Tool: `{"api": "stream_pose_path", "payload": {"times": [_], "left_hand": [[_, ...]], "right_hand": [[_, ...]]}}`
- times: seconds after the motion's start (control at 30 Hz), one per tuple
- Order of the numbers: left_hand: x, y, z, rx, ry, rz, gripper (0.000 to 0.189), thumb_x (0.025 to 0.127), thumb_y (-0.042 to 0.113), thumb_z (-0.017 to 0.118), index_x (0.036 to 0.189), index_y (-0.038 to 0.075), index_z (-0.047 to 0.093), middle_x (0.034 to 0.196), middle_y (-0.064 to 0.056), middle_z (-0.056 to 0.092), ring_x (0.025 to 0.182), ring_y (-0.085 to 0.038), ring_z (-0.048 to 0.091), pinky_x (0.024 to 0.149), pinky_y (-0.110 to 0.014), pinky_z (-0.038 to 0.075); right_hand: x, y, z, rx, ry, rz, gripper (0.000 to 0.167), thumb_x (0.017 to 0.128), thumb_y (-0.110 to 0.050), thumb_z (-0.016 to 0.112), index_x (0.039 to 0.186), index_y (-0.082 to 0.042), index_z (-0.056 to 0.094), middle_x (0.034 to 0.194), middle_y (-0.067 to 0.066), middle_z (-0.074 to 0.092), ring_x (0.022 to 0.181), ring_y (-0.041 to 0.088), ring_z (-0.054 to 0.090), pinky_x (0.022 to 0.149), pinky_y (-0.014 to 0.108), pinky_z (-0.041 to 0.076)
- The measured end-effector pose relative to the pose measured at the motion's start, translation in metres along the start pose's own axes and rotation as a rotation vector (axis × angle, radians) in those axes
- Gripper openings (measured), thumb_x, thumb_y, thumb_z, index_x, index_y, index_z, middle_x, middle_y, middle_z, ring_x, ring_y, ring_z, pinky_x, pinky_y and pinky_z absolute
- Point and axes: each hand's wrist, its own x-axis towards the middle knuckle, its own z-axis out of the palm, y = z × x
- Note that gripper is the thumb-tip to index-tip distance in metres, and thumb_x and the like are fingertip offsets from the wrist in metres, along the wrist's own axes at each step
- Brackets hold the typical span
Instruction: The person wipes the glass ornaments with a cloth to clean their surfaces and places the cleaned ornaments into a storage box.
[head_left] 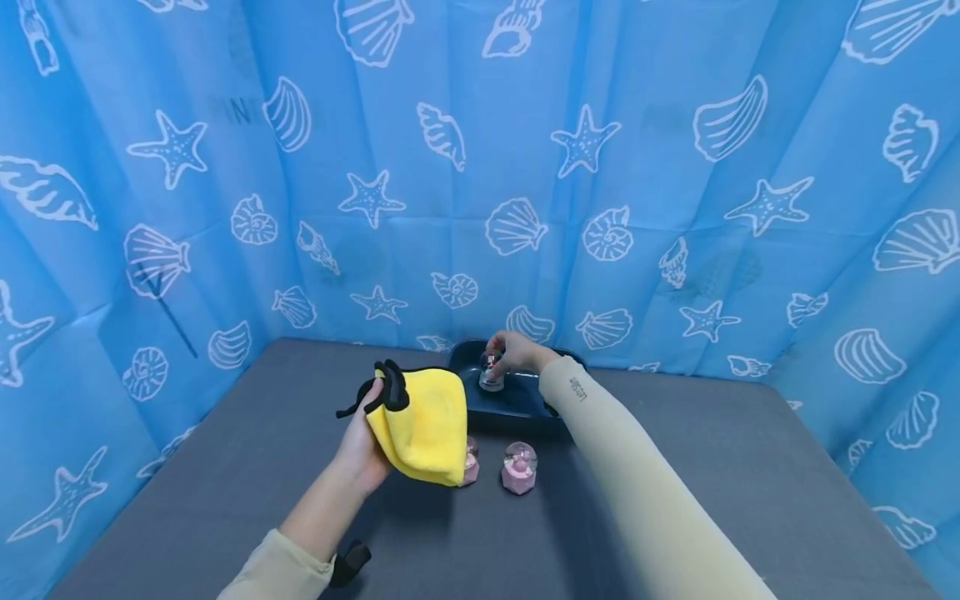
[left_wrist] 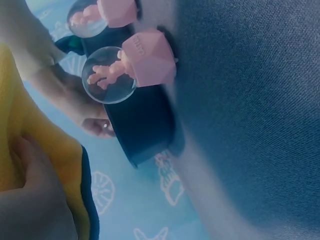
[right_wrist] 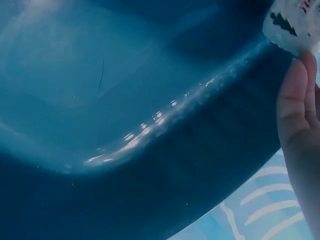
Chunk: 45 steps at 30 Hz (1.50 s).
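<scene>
A yellow cloth (head_left: 431,425) with black trim hangs folded from my left hand (head_left: 367,454), which grips it above the table, left of the dark blue tray (head_left: 517,423). In the left wrist view, fingers press into the cloth's folds. My right hand (head_left: 519,352) reaches over the tray and pinches a small snow globe (head_left: 491,375) with a white base at the tray's left part. Only that white, green-marked base (right_wrist: 287,22) shows in the right wrist view, at the top right corner. Two pink-based snow globes stand in front of the tray, one pink globe (head_left: 519,468) beside the other (head_left: 471,467), partly behind the cloth.
The grey table (head_left: 712,483) extends to both sides of the tray. A blue curtain (head_left: 480,208) with white shells and starfish stands behind it and along the sides. Water drops glint along the tray's inner wall (right_wrist: 145,130).
</scene>
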Motion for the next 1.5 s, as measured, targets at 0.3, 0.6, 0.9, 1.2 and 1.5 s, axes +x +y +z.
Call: {"api": "stream_pose_path", "payload": {"times": [0.3, 0.6, 0.9, 1.2, 1.5], "left_hand": [[-0.002, -0.002, 0.003, 0.000, -0.015, -0.002, 0.034, 0.098, 0.050, 0.051, 0.112, 0.020, 0.058, 0.097, 0.007, 0.065, 0.092, -0.005, 0.064, 0.088, -0.020, 0.048], [-0.003, -0.006, 0.007, -0.029, -0.021, -0.008, 0.030, 0.099, 0.048, 0.051, 0.106, 0.021, 0.063, 0.095, 0.007, 0.066, 0.090, -0.005, 0.065, 0.088, -0.020, 0.049], [-0.004, -0.008, 0.004, -0.033, -0.016, -0.027, 0.032, 0.099, 0.048, 0.050, 0.111, 0.021, 0.059, 0.097, 0.008, 0.065, 0.091, -0.004, 0.064, 0.088, -0.020, 0.048], [-0.001, -0.004, 0.005, -0.033, -0.048, -0.034, 0.036, 0.098, 0.049, 0.049, 0.118, 0.019, 0.053, 0.099, 0.008, 0.064, 0.093, -0.004, 0.064, 0.089, -0.019, 0.048], [0.001, 0.005, 0.007, -0.019, -0.036, -0.047, 0.038, 0.099, 0.049, 0.046, 0.121, 0.018, 0.050, 0.099, 0.008, 0.064, 0.094, -0.004, 0.063, 0.090, -0.019, 0.047]], "right_hand": [[-0.010, -0.001, 0.000, -0.030, -0.054, 0.025, 0.039, 0.082, -0.003, 0.077, 0.113, -0.006, 0.054, 0.111, 0.011, 0.055, 0.099, 0.026, 0.054, 0.085, 0.036, 0.052], [-0.010, 0.003, 0.000, -0.049, -0.115, 0.048, 0.046, 0.085, -0.004, 0.075, 0.125, -0.007, 0.053, 0.120, 0.011, 0.053, 0.105, 0.027, 0.053, 0.088, 0.041, 0.052], [-0.022, 0.009, -0.013, 0.026, -0.152, 0.081, 0.059, 0.089, -0.002, 0.068, 0.142, -0.003, 0.042, 0.132, 0.020, 0.051, 0.106, 0.029, 0.061, 0.090, 0.044, 0.051], [-0.055, 0.006, -0.045, 0.057, -0.087, -0.015, 0.052, 0.096, -0.010, 0.061, 0.142, 0.003, 0.041, 0.129, 0.021, 0.055, 0.109, 0.033, 0.060, 0.091, 0.049, 0.048], [-0.104, -0.004, -0.056, 0.172, 0.065, -0.096, 0.042, 0.099, -0.014, 0.057, 0.137, 0.001, 0.047, 0.128, 0.023, 0.056, 0.110, 0.039, 0.058, 0.084, 0.043, 0.051]]}}
